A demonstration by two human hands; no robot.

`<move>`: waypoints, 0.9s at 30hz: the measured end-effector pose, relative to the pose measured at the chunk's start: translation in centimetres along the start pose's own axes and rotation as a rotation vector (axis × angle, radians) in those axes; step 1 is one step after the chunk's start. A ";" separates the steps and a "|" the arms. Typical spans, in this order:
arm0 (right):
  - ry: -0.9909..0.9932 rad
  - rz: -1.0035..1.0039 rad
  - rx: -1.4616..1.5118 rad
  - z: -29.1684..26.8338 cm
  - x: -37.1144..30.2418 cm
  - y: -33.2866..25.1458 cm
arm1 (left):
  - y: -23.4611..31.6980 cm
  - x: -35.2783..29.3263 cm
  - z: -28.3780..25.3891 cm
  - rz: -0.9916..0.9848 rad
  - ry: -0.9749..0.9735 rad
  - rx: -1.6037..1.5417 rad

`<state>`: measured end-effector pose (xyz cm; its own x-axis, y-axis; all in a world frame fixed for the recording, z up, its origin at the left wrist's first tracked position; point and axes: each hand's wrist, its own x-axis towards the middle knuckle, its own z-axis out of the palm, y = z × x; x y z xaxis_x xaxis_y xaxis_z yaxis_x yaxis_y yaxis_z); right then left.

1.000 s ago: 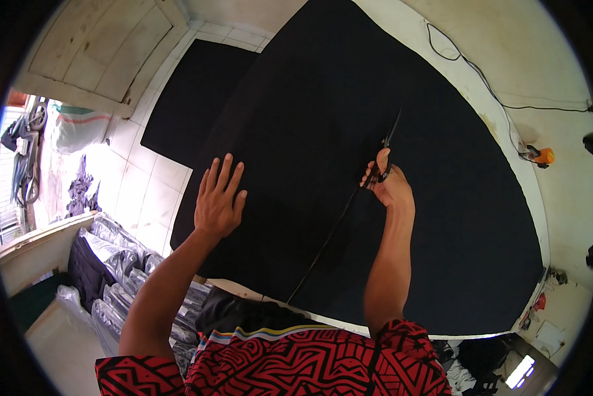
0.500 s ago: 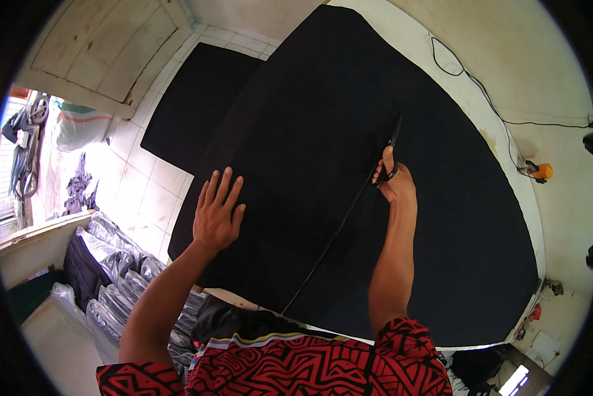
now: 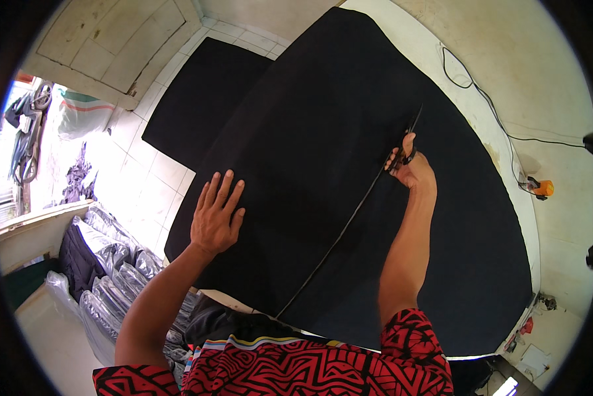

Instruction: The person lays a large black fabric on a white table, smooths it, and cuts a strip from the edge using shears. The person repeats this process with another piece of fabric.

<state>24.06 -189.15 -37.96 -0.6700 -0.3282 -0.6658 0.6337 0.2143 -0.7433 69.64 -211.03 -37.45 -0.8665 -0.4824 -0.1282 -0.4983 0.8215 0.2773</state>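
A large sheet of black fabric (image 3: 323, 112) lies spread over a white table. A long cut line runs through it from the near edge up to the scissors (image 3: 412, 129). My right hand (image 3: 410, 166) grips the scissors' handles, with the blades pointing away from me along the cut. My left hand (image 3: 216, 212) lies flat on the fabric to the left of the cut, fingers spread, holding nothing.
A second black sheet (image 3: 201, 99) lies on the tiled floor beyond the table's left side. Plastic-wrapped dark bundles (image 3: 102, 264) are stacked at the lower left. A cable (image 3: 484, 99) and an orange object (image 3: 540, 188) rest on the table's right margin.
My right hand has pushed the scissors farther away along the fabric, lengthening the cut. My left hand stays flat on the cloth at about the same spot.
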 end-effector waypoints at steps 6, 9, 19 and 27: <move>0.051 -0.059 -0.103 0.2 2.0 -1.3 | -0.1 0.2 0.0 -0.005 -0.017 -0.009; 0.059 -0.030 -0.066 -0.3 2.6 -2.0 | -0.1 0.1 -0.1 -0.001 -0.005 -0.018; 0.017 -0.100 -0.087 -1.0 5.6 -3.9 | 0.0 0.1 -0.2 -0.022 -0.071 0.012; 0.023 -0.055 -0.128 -1.8 8.7 -6.3 | 0.0 0.3 0.0 -0.009 -0.008 -0.016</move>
<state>13.54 -191.69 -39.24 -0.7120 -0.3213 -0.6243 0.5423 0.3131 -0.7797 69.38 -211.11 -37.50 -0.8620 -0.4877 -0.1382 -0.5060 0.8118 0.2915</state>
